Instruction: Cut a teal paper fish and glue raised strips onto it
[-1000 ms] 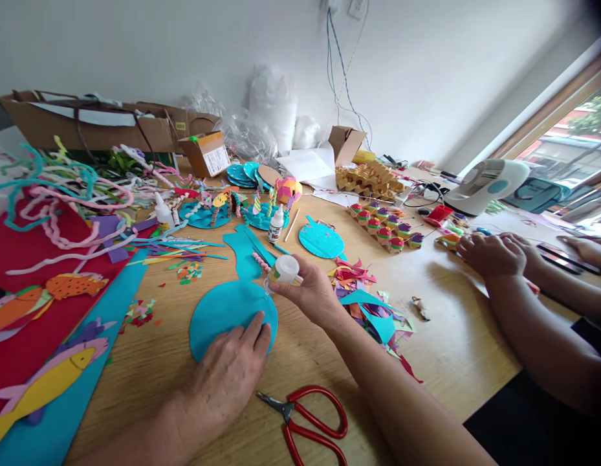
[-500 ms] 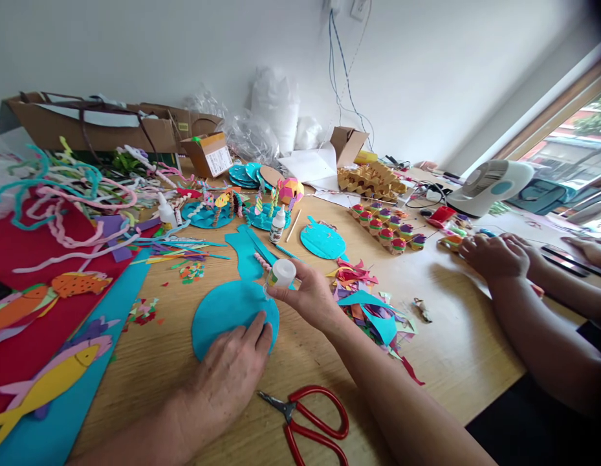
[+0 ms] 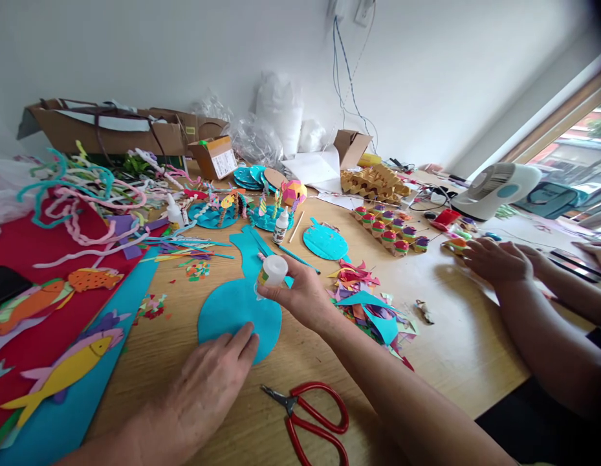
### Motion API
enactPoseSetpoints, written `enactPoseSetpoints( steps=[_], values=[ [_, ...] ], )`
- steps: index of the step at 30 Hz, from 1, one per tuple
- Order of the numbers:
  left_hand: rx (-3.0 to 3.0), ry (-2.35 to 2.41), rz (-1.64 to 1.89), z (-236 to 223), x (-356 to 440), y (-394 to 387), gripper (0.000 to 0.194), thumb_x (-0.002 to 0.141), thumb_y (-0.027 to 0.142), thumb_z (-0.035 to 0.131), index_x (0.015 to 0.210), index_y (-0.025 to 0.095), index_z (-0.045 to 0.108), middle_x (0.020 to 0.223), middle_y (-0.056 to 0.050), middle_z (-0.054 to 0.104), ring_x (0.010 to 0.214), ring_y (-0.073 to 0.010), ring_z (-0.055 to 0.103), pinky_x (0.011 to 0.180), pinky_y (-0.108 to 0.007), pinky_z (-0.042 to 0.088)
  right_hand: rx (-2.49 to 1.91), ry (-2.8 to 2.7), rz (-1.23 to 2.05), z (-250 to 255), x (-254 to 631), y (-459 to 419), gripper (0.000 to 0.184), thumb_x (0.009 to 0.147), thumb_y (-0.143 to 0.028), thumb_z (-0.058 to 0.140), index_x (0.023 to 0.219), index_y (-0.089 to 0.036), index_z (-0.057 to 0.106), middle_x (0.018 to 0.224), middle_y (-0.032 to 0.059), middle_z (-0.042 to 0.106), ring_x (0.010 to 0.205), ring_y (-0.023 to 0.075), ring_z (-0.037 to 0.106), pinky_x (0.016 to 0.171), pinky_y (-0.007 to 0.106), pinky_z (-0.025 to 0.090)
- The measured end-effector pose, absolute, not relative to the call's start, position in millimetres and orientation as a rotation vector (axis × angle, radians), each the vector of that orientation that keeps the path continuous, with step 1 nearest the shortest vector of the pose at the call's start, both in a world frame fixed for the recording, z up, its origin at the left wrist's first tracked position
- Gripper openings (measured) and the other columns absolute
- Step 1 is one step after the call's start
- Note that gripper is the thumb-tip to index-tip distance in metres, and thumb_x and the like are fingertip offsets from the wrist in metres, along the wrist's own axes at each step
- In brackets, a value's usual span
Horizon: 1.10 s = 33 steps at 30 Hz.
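My right hand (image 3: 307,294) grips a glue bottle (image 3: 273,270), tipped so that its base faces me and its nozzle end points down at the far edge of a blue round disc (image 3: 232,310). Clear glue shows at that edge, under the bottle. My left hand (image 3: 220,362) lies flat over the near part of the disc, fingers stretched out on its surface. Red-handled scissors (image 3: 310,414) lie on the table between my forearms, blades parted slightly. Just beyond the disc is a blue cut strip (image 3: 246,249).
Paper scraps (image 3: 368,298) are heaped right of my right hand. A second glue bottle (image 3: 281,225) stands beyond, near decorated blue discs (image 3: 215,217). Paper fish (image 3: 62,375) lie at left on coloured sheets. Another person's hands (image 3: 497,262) rest at right, near a fan (image 3: 494,191).
My right hand has moved the glue bottle a little left along the disc's far edge. My left hand has slid slightly left and toward me. The camera view has shifted slightly.
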<state>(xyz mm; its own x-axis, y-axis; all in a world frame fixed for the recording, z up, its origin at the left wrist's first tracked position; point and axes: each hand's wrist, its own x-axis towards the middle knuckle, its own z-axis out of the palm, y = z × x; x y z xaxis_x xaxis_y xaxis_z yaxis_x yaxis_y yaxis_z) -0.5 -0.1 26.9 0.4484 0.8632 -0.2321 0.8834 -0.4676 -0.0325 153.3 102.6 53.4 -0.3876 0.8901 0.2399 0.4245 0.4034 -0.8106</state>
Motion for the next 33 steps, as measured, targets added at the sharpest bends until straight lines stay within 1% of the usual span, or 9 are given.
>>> enactPoseSetpoints(
  steps=[3, 5, 9, 14, 18, 24, 28, 30, 33],
  values=[
    [2.585, 1.592, -0.312, 21, -8, -2, 0.048, 0.085, 0.002, 0.043, 0.131, 0.015, 0.049, 0.138, -0.014, 0.049, 0.112, -0.0268, 0.058, 0.091, -0.041, 0.051, -1.096, -1.978, 0.849, 48, 151, 103, 0.026, 0.07, -0.033, 0.07, 0.091, -0.019, 0.065, 0.1, 0.0042, 0.067, 0.095, 0.0238, 0.059, 0.082, 0.034, 0.043],
    [2.589, 1.604, -0.255, 15, -11, -2, 0.048, 0.085, 0.002, 0.044, 0.131, 0.015, 0.049, 0.137, -0.013, 0.05, 0.112, -0.0263, 0.059, 0.092, -0.041, 0.051, -1.091, -1.981, 0.836, 44, 149, 103, 0.024, 0.07, -0.033, 0.07, 0.089, -0.019, 0.064, 0.101, 0.0049, 0.067, 0.098, 0.0249, 0.059, 0.084, 0.035, 0.043],
    [2.634, 1.613, -0.1, 6, -14, -2, 0.047, 0.083, 0.001, 0.042, 0.126, 0.015, 0.054, 0.133, -0.013, 0.055, 0.105, -0.027, 0.063, 0.088, -0.043, 0.054, -1.087, -1.988, 0.823, 40, 147, 104, 0.022, 0.068, -0.033, 0.072, 0.083, -0.019, 0.063, 0.093, 0.005, 0.068, 0.096, 0.0257, 0.061, 0.083, 0.036, 0.043],
    [2.738, 1.597, -0.018, -1, -16, -4, 0.043, 0.082, 0.004, 0.045, 0.123, 0.014, 0.057, 0.129, -0.014, 0.058, 0.099, -0.0267, 0.065, 0.084, -0.042, 0.056, -1.133, -1.932, 0.85, 39, 145, 103, 0.034, 0.066, -0.034, 0.074, 0.094, -0.019, 0.065, 0.092, 0.0058, 0.068, 0.096, 0.0273, 0.061, 0.082, 0.038, 0.044],
    [2.805, 1.591, -0.032, -4, -17, -4, 0.042, 0.082, 0.006, 0.049, 0.123, 0.014, 0.057, 0.129, -0.013, 0.058, 0.099, -0.0257, 0.065, 0.084, -0.04, 0.056, -1.132, -1.891, 0.899, 39, 143, 103, 0.035, 0.066, -0.035, 0.075, 0.096, -0.02, 0.065, 0.091, 0.0053, 0.068, 0.099, 0.0278, 0.06, 0.083, 0.039, 0.044],
    [2.825, 1.575, 0.005, -3, -17, -2, 0.042, 0.08, 0.006, 0.051, 0.121, 0.013, 0.059, 0.128, -0.013, 0.059, 0.098, -0.0252, 0.066, 0.083, -0.038, 0.056, -1.068, -1.918, 0.868, 38, 147, 103, 0.033, 0.069, -0.033, 0.073, 0.098, -0.018, 0.065, 0.101, 0.0068, 0.068, 0.098, 0.0266, 0.061, 0.086, 0.039, 0.044],
    [2.843, 1.574, 0.101, -6, -18, -3, 0.041, 0.081, 0.007, 0.049, 0.12, 0.012, 0.059, 0.126, -0.014, 0.06, 0.096, -0.0255, 0.066, 0.082, -0.039, 0.057, -1.091, -1.936, 0.841, 39, 149, 103, 0.034, 0.069, -0.033, 0.073, 0.098, -0.017, 0.065, 0.107, 0.009, 0.067, 0.101, 0.0283, 0.06, 0.087, 0.041, 0.043],
    [2.842, 1.568, 0.115, -8, -19, -3, 0.041, 0.08, 0.006, 0.049, 0.119, 0.012, 0.06, 0.125, -0.014, 0.061, 0.096, -0.0258, 0.066, 0.081, -0.04, 0.057, -1.103, -1.942, 0.836, 39, 149, 103, 0.034, 0.069, -0.034, 0.073, 0.098, -0.017, 0.065, 0.106, 0.0089, 0.067, 0.102, 0.0282, 0.059, 0.087, 0.04, 0.043],
    [2.841, 1.566, 0.12, -9, -20, -4, 0.042, 0.08, 0.005, 0.048, 0.119, 0.012, 0.059, 0.125, -0.014, 0.061, 0.096, -0.0265, 0.067, 0.081, -0.04, 0.058, -1.113, -1.945, 0.828, 39, 148, 102, 0.03, 0.068, -0.034, 0.073, 0.092, -0.018, 0.065, 0.098, 0.007, 0.069, 0.098, 0.0271, 0.06, 0.085, 0.038, 0.044]
  ],
)
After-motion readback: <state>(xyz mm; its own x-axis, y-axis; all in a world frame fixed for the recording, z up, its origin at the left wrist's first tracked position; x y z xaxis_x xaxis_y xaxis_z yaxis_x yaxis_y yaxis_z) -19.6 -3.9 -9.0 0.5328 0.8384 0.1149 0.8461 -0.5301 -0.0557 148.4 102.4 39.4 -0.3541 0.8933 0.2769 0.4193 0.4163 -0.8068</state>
